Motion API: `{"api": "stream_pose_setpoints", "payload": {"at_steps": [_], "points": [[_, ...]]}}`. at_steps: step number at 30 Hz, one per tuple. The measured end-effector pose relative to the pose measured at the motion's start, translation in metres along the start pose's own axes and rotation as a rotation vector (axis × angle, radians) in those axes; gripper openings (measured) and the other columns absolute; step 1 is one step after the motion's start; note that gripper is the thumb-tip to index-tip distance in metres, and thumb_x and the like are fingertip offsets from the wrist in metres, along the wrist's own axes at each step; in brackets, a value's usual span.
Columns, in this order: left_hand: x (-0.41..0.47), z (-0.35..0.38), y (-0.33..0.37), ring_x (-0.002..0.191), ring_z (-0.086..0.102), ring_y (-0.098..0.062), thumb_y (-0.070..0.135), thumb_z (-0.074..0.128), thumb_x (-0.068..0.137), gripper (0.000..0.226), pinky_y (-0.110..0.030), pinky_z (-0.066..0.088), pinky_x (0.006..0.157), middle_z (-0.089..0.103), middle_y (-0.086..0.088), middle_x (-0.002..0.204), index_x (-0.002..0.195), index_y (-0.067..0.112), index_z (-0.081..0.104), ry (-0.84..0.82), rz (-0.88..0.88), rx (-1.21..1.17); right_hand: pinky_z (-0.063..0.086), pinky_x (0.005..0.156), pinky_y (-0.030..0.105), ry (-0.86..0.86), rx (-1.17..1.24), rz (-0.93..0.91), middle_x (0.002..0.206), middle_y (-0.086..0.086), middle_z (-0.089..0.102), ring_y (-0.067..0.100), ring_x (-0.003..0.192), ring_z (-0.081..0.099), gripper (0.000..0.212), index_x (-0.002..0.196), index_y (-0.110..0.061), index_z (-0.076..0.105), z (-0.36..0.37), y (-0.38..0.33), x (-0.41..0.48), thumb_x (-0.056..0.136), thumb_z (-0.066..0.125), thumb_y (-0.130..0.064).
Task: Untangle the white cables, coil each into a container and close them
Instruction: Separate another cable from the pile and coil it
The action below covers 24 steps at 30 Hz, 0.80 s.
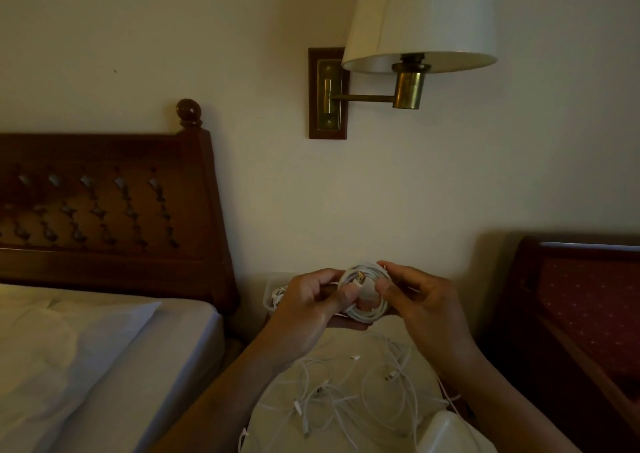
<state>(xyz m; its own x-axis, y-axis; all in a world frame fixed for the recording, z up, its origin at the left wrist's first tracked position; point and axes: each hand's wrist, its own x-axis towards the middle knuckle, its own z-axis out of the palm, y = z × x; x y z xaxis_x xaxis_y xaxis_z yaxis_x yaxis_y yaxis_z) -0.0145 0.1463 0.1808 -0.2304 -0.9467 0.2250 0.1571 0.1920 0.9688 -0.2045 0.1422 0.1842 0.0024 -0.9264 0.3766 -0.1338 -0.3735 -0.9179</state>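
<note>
**Both hands on one coiled cable, rest still tangled on bench**

Head view, dim room. The left hand [311, 300] and right hand [415, 300] meet at centre frame, raised above the bench [266, 421], w/ a coiled cable [369, 309] held between them. The coil is several white loops in a rough ring, facing the camera. Left fingers [346, 324] curl under the bottom of the ring and the left thumb presses on its left side. Right fingers [384, 288] are bent, pinching the right side of the ring from above and in front. A USB plug [360, 278] w/ a metal tip lies across the upper inside of the ring, between the two thumbs. Any print on it is too small to read.

Below the hands, loose cables [346, 393] sprawl over the pale bench top in crossing loops, several small connectors showing. A clear container [273, 286] stands at the back of the bench by the wall, partly hidden behind the left hand, w/ white cable inside. A white plastic box [446, 432] sits at the near right edge; can't tell if it's a lid or a tub.

Left: a bed [104, 366] w/ white sheets and a carved wooden headboard [104, 210]. On the wall above: a brass lamp [419, 20] w/ a cream shade. Right: a dark wood chair [588, 314] w/ red dotted upholstery.
</note>
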Motion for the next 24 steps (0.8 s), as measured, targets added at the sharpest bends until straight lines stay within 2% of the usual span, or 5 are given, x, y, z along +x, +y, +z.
{"api": "stream_pose_setpoints", "payload": {"at_steps": [4, 12, 18, 21, 24], "points": [[0.004, -0.001, -0.002, 0.100, 0.074, -0.039, 0.014, 0.056, 0.105, 0.022, -0.048, 0.063, 0.081, 0.076, -0.020, 0.106, 0.110, -0.005, 0.065, 0.027, -0.047, -0.006, 0.064, 0.072, 0.032, -0.033, 0.008, 0.016, 0.097, 0.000, 0.079, 0.015, 0.087, 0.077, 0.031, 0.122, -0.010, 0.073, 0.001, -0.006, 0.006, 0.091, 0.072, -0.007], [0.005, 0.005, 0.000, 0.089, 0.065, -0.030, 0.014, 0.057, 0.097, 0.015, -0.051, 0.054, 0.087, 0.062, -0.009, 0.084, 0.096, 0.005, 0.069, -0.057, -0.216, -0.489, 0.062, 0.069, 0.026, 0.003, 0.024, 0.035, 0.097, 0.001, 0.078, 0.012, 0.086, 0.076, 0.031, 0.121, -0.010, 0.074, 0.003, -0.010, 0.009, 0.090, 0.073, -0.006], [0.009, 0.010, 0.017, 0.077, 0.063, -0.026, 0.042, 0.048, 0.107, 0.043, -0.053, 0.053, 0.091, 0.047, -0.003, 0.070, 0.113, 0.006, 0.070, -0.086, -0.292, -0.347, 0.063, 0.072, 0.029, -0.052, -0.003, 0.009, 0.105, 0.002, 0.078, 0.011, 0.091, 0.076, 0.033, 0.124, -0.009, 0.072, 0.001, -0.011, 0.007, 0.091, 0.072, -0.007], [0.012, 0.014, 0.022, 0.075, 0.061, -0.027, 0.035, 0.050, 0.107, 0.038, -0.047, 0.057, 0.084, 0.044, -0.004, 0.068, 0.116, 0.003, 0.069, -0.016, -0.219, -0.196, 0.062, 0.070, 0.027, -0.064, 0.026, -0.006, 0.101, -0.001, 0.079, 0.013, 0.091, 0.076, 0.031, 0.123, -0.016, 0.073, -0.001, -0.009, 0.007, 0.092, 0.071, -0.011], [0.016, 0.019, 0.025, 0.074, 0.047, -0.029, 0.026, 0.050, 0.107, 0.029, -0.040, 0.050, 0.076, 0.040, -0.005, 0.069, 0.111, 0.002, 0.066, 0.109, -0.158, -0.166, 0.062, 0.078, 0.037, -0.139, 0.318, 0.124, 0.107, 0.009, 0.077, 0.026, 0.098, 0.075, 0.027, 0.120, -0.015, 0.073, -0.001, -0.010, 0.007, 0.097, 0.063, -0.025]]}}
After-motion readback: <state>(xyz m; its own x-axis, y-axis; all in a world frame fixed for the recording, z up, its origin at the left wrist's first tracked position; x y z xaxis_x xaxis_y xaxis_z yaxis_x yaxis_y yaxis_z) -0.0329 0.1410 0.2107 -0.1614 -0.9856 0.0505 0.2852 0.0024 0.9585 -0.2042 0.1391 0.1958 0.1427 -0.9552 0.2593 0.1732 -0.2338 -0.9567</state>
